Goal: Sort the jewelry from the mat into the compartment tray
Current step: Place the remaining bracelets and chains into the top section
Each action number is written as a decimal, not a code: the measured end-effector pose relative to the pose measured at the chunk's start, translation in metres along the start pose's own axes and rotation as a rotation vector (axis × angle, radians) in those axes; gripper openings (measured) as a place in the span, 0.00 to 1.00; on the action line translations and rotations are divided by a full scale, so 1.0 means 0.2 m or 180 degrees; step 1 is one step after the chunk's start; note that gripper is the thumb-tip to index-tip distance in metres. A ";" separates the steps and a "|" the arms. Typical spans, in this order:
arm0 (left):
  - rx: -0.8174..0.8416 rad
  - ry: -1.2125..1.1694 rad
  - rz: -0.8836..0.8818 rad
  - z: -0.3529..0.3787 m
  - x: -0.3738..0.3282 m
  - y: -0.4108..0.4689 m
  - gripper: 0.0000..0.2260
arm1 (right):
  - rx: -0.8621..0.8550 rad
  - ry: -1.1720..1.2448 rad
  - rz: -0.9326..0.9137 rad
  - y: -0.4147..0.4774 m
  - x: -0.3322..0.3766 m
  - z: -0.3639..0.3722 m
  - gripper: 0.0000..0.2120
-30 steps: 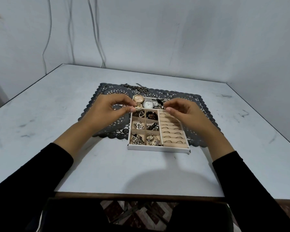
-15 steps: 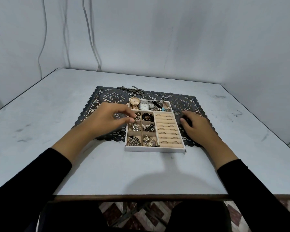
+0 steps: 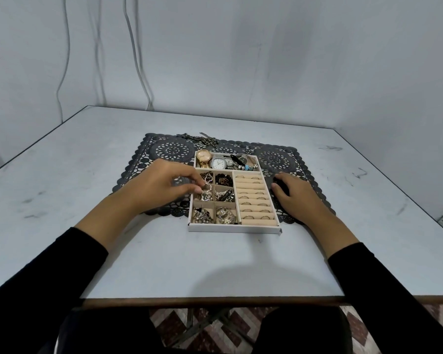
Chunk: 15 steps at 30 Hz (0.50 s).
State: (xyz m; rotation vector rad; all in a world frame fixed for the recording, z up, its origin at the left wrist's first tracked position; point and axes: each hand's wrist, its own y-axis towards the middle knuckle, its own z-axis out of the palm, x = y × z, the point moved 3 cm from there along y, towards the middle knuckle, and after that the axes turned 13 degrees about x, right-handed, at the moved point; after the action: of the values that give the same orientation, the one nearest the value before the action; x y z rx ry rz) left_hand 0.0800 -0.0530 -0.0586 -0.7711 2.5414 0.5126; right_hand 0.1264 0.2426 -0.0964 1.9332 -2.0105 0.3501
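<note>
Our left hand (image 3: 161, 186) pinches a small silver piece (image 3: 207, 187) (light, snag-prone) over the tray (image 3: 234, 228); we'd grip its loop. Right hand (image 3: 296, 198) lies flat, empty.

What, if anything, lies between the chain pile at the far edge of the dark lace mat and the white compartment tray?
Nothing visible. The tangled metal chain pile sits just beyond the white compartment tray, with only bare dark lace mat between. The left hand is at the tray's left cells and the right hand rests beside its right wall.

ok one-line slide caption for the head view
Left hand places silver jewelry in the compartment tray; right hand rests on the mat.
</note>
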 end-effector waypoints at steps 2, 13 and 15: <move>-0.0001 0.0040 0.0032 0.00 0.00 0.00 0.06 | -0.0012 0.0027 0.0011 0.00 0.00 0.00 0.19; 0.0044 -0.0016 -0.0056 0.01 0.02 0.00 0.08 | -0.0032 0.0084 0.0013 0.00 -0.01 0.00 0.19; 0.0071 -0.0170 -0.0146 0.01 0.03 0.00 0.07 | -0.0028 0.0086 0.0022 0.00 -0.01 0.00 0.19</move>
State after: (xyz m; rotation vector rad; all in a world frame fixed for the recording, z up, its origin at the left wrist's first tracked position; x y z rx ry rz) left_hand 0.0766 -0.0543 -0.0640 -0.7951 2.4704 0.4829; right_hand 0.1260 0.2440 -0.0981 1.9065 -1.9989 0.3666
